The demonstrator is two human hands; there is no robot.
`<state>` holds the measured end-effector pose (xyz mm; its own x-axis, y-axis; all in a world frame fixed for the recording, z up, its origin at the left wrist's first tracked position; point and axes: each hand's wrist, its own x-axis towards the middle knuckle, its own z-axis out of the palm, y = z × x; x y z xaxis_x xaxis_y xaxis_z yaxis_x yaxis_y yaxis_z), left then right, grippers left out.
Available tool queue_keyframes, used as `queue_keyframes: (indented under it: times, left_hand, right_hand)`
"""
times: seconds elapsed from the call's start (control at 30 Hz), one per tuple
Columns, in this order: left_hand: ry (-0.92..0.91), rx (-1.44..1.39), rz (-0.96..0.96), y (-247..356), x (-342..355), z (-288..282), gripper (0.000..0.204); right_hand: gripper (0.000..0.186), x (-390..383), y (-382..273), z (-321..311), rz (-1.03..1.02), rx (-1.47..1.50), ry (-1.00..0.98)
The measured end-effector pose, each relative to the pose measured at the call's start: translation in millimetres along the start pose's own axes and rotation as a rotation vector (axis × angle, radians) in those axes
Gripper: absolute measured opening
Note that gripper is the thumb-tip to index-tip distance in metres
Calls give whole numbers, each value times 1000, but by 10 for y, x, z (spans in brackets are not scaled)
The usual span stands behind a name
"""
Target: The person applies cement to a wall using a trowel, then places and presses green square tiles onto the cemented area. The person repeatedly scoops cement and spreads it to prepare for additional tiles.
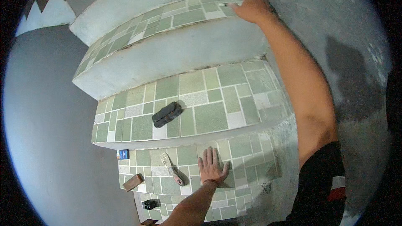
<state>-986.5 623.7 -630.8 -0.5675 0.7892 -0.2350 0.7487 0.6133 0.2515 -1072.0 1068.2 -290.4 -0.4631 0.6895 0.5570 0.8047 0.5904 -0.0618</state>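
My left hand (212,168) lies flat on a lower step (188,152) covered in green and white tiles, fingers spread, palm down, holding nothing. Left of it lies a dusty scraper-like hand tool (172,170) with a pale blade and a rounded handle. My right hand (254,9) reaches far up to a higher tiled step (188,16), beside the wall. Its thumb points left, apart from the fingers, whose tips look whitish. Close to the thumb is a small pale and dark spot (224,4), too small to name. Nothing held is visible in that hand.
A black oblong case-like object (167,114) rests on the middle step. Farther left stand a small blue box (122,154), a brown block (133,182) and a small black object (150,204). A grey wall (356,37) rises along the right; pale risers (176,48) separate the steps.
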Motion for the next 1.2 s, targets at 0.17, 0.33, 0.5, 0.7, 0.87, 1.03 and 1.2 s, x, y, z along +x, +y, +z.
queue_keyframes:
  times: [0.17,0.33,0.5,0.7,0.87,1.03,1.2]
  left_hand:
    - [-13,6,6,5,3,-35,92]
    - [-33,20,-7,21,19,-44,91]
    - [-23,11,8,1,18,-34,92]
    - [11,15,14,-4,4,8,91]
    - [17,-16,26,-9,-47,42,92]
    - [67,-31,18,0,-40,37,91]
    - [64,0,23,8,-23,58,89]
  right_hand:
    - [72,517,-516,161,-359,98,-322]
    - [67,665,-712,462,-257,241,-465]
    - [56,719,17,444,-152,146,-483]
    - [51,203,221,-18,-55,87,-415]
    - [40,-889,402,-559,76,42,-359]
    - [36,-1472,259,-54,-92,87,-372]
    - [62,-1992,145,874,-74,77,-375]
